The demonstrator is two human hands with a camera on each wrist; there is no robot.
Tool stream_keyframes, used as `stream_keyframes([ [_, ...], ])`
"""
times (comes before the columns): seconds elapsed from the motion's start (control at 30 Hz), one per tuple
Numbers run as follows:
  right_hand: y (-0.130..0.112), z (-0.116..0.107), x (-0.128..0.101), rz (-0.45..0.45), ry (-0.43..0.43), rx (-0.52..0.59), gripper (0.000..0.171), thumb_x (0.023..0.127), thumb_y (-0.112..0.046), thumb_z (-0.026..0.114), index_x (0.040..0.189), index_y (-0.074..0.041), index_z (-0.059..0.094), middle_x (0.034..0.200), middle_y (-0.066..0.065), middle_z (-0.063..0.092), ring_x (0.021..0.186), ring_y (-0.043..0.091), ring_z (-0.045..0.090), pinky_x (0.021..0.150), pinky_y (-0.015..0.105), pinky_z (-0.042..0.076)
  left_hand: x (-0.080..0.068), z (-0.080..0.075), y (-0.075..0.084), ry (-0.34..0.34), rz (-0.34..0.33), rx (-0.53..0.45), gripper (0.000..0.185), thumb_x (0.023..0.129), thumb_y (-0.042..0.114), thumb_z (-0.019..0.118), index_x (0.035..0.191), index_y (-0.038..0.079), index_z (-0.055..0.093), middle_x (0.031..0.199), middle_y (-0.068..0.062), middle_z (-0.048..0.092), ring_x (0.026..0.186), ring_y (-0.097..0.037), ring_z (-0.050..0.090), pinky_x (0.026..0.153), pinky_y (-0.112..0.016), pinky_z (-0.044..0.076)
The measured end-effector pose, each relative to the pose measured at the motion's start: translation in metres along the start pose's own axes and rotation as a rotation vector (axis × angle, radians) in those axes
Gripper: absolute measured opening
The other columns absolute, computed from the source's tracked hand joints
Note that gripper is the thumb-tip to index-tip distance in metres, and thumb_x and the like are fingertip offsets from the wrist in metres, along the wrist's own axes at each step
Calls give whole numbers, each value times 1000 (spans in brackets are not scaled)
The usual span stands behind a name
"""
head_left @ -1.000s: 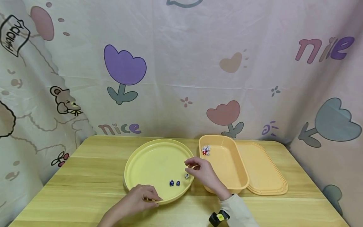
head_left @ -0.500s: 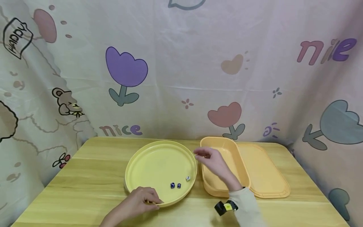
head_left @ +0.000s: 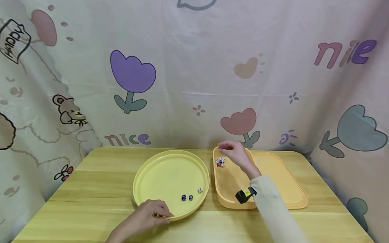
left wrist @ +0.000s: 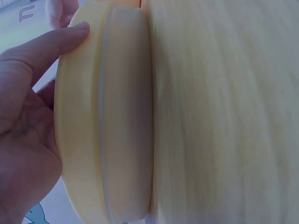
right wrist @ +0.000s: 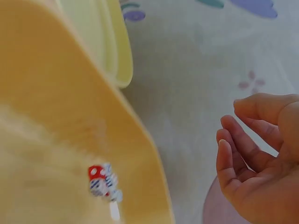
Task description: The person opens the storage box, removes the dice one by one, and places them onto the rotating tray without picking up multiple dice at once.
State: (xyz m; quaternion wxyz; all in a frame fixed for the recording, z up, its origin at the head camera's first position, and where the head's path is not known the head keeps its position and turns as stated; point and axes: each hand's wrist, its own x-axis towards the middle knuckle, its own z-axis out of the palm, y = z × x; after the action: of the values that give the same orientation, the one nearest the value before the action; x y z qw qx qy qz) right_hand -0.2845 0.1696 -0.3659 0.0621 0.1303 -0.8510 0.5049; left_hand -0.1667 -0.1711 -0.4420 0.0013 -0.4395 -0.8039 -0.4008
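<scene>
My left hand (head_left: pixel 153 212) grips the near rim of a round yellow tray (head_left: pixel 138 168); in the left wrist view its thumb (left wrist: pixel 74 38) lies on the outer wall. Two dark blue dice (head_left: pixel 183 197) and one white die (head_left: pixel 200 190) lie in the tray's near right part. My right hand (head_left: pixel 235 153) hovers over the far end of an orange rectangular bin (head_left: pixel 234 204). The right wrist view shows its fingers (right wrist: pixel 225 161) loosely bent, apart from the thumb, with nothing between. Several dice (head_left: pixel 220 162), white ones and a red one among them, sit clustered by the bin's left wall.
A flat orange lid (head_left: pixel 278 179) lies right of the bin, partly behind the right sleeve (head_left: pixel 273 199). All stand on a wood-grain table (head_left: pixel 91 195). A printed curtain (head_left: pixel 182 67) hangs behind the table. The right wrist wears a black band (head_left: pixel 244 195).
My right hand has moved from the tray's right side, right and away, to above the bin's far end. The left hand stays on the tray rim, and the tray's dice have not moved.
</scene>
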Motion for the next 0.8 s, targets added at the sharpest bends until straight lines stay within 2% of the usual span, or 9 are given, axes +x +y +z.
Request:
stream_keyframes([
  [0.1,11,-1,6,43,7,21,24,90,-4,66,111,7,66,105,17,68,97,29,63,85,40,50,0,0,0,0,-4,2,9,84,10,73,92,6,76,86,9,65,74,3,55,58,-19,48],
  [0.33,34,-4,15,89,1,25,26,90,-4,65,112,9,64,106,19,68,100,30,62,89,40,47,-1,2,-2,29,36,38,10,82,6,75,90,10,74,87,7,66,76,2,55,59,-19,48],
  [0.47,46,-3,17,120,-8,34,25,89,-2,65,111,11,64,105,20,67,98,28,62,88,39,48,-3,2,-1,29,19,43,9,82,8,75,90,11,74,87,8,66,77,2,55,59,-19,47],
  [0.67,62,-2,19,190,-19,39,28,88,1,65,112,13,62,108,21,66,98,25,61,83,32,48,-2,2,2,23,-17,42,8,83,10,75,90,12,74,88,10,66,78,1,56,60,-20,47],
  [0.8,71,-2,19,216,-52,25,28,86,2,66,112,13,62,105,21,66,92,22,61,81,34,49,1,1,2,20,-17,44,8,82,10,75,91,11,75,89,9,67,78,2,56,60,-20,47],
])
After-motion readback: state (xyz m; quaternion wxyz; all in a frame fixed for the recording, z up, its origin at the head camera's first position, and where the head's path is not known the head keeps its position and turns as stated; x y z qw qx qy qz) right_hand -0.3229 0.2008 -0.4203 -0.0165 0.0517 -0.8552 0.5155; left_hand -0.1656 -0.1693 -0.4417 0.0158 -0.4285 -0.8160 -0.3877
